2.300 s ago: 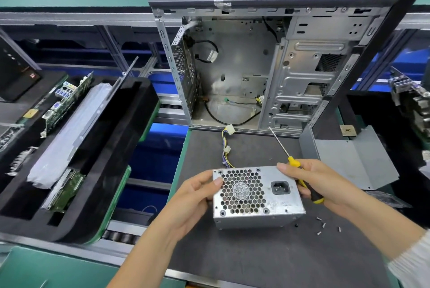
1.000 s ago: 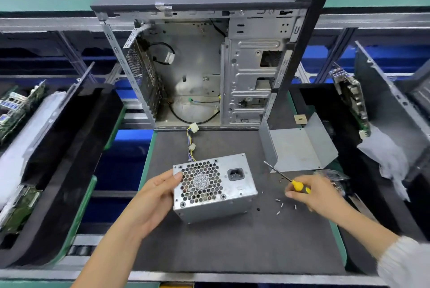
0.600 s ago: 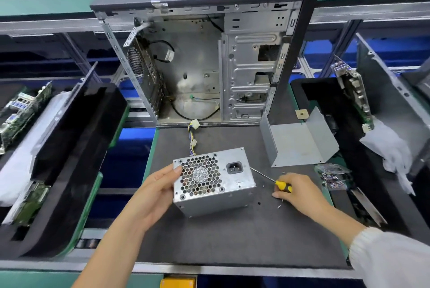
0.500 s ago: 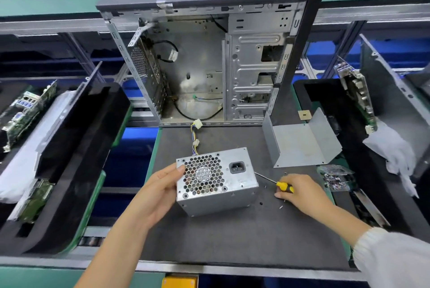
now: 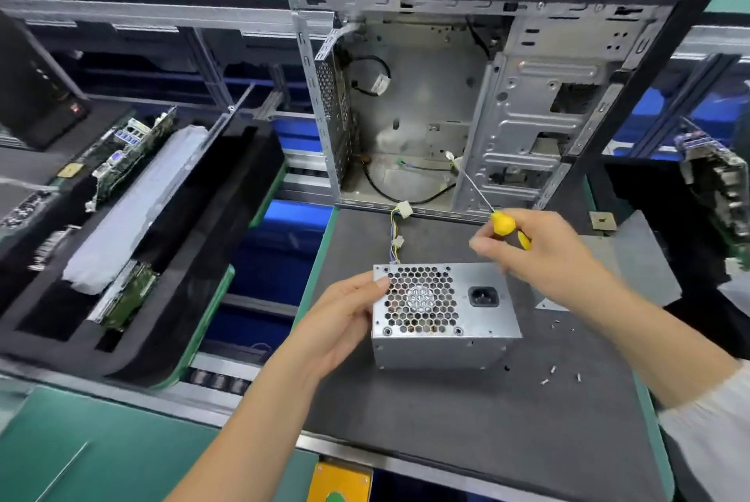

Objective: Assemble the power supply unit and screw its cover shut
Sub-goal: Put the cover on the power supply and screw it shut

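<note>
Dark matting covered the desk, with green flooring behind and blue bins below the rails. One power supply stood on the mat, its fan grille and socket facing up. One cable bundle ran from its far side toward the one open case standing at the desk's back edge. The left hand gripped the supply's left side, thumb on the top edge. The right hand was clenched round one yellow-handled screwdriver, held above the supply's right rear corner, its shaft pointing up toward the case. About six loose screws lay on the mat to the right; blur made an exact count uncertain. One bent metal cover lay behind the right hand, partly hidden by it. One black foam tray at left held circuit boards, hard to count.
</note>
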Available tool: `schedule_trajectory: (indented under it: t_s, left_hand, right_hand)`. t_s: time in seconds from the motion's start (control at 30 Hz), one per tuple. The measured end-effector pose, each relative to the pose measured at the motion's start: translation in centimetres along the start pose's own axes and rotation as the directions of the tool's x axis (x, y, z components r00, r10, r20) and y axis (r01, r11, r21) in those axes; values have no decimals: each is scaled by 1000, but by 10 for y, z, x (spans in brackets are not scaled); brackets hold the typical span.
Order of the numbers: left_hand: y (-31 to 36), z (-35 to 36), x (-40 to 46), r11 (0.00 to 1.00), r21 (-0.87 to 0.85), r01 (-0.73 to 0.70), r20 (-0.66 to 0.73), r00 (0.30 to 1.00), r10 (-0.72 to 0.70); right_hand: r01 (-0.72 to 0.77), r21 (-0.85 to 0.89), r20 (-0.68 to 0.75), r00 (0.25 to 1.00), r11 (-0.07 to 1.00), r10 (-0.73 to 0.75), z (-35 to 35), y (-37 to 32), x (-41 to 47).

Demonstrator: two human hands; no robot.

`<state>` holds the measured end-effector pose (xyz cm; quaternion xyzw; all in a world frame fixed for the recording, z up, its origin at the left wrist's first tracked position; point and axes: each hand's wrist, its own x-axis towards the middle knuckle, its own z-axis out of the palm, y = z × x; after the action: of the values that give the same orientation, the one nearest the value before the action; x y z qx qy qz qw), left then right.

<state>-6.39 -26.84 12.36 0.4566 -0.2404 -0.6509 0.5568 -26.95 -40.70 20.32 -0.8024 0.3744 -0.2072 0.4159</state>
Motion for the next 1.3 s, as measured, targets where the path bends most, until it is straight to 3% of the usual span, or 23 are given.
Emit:
schedule_trajectory:
  t_s: [0.17, 0.43, 0.7, 1.0, 1.07, 1.17, 1.23, 1.3]
  left_hand:
    - [-1, 0, 0, 1000, 4, -16, 1, 1000, 16]
    - [-4, -3, 1, 999, 40, -13, -54, 998, 15]
    - [-3, -4, 1, 999, 44, -12, -50, 999, 14]
    - [-2, -2, 0, 1000, 24, -13, -68, 998, 15]
    - [-2, -3, 0, 999, 31, -13, -68, 998, 15]
    - [-2, -3, -1, 999, 31, -8, -42, 999, 10]
    - [-2, -3, -2, 1000, 20, -4, -36, 999, 5]
    - [-2, -3, -3, 1000, 16, -4, -37, 999, 4]
  right_hand:
    - [101, -24, 183, 978, 995, -95, 56, -27, 34]
    - [153, -242, 148, 982, 958, -120, 86, -26, 42]
    - [198, -328, 150, 976, 923, -156, 87, -23, 42]
    - [321, -520, 167, 947, 791, -275, 92, -22, 39]
    - [283, -480, 153, 959, 830, -239, 92, -22, 39]
    - [122, -282, 184, 980, 952, -72, 86, -24, 44]
    - [27, -164, 337, 941, 986, 31, 78, -28, 56]
    - [-56, -157, 505, 854, 986, 129, 72, -35, 69]
